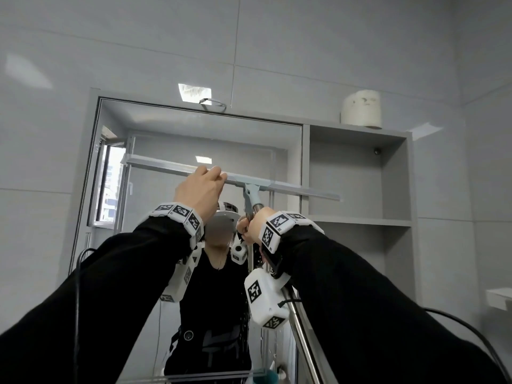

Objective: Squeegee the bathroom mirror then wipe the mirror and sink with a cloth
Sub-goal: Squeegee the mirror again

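Grey-tiled bathroom — left hand [198,189] pinches the squeegee [277,187] blade against the mirror [155,128]; right hand [253,224] grips its handle.

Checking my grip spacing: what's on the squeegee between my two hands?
Head view: between the left hand on the pale blue squeegee blade and the right hand on the metal pole sits the blue neck joint.

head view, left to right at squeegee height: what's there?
Window reflection in the mirror → left hand gripping the squeegee blade → squeegee neck with right hand on the pole beneath → open shelf unit → toilet roll on top.
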Demonstrator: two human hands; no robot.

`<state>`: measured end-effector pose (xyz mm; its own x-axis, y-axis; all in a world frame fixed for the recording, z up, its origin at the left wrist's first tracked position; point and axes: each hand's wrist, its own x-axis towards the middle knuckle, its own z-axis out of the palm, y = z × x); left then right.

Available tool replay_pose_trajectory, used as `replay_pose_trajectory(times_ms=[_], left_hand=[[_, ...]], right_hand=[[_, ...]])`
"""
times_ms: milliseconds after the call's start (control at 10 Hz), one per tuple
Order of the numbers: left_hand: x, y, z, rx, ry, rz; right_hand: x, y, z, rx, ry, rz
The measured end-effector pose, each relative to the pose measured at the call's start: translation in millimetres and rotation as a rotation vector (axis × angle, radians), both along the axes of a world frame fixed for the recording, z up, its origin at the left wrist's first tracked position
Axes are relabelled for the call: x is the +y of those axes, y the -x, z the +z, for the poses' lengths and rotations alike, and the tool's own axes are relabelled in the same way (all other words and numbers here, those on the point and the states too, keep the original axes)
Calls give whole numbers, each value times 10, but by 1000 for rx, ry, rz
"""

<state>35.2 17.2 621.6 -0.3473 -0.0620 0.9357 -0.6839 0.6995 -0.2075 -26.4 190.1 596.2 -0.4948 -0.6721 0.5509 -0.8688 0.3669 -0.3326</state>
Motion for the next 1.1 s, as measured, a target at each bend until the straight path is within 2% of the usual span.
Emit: replay_pose_trajectory(times_ms=[400,600,900,1100], left_hand=[[-56,48,-329,-18,52,69],[-150,85,-472,9,104,5],[-113,71,-653,35,168,17],[-87,47,-779,10,31,42]], right_hand=[[-203,132,-320,-89,-20,5],[-206,147,-465,-166,12,-14],[-209,151,-620,-231,11,-18],[-198,160,-720,-229,-13,-34]])
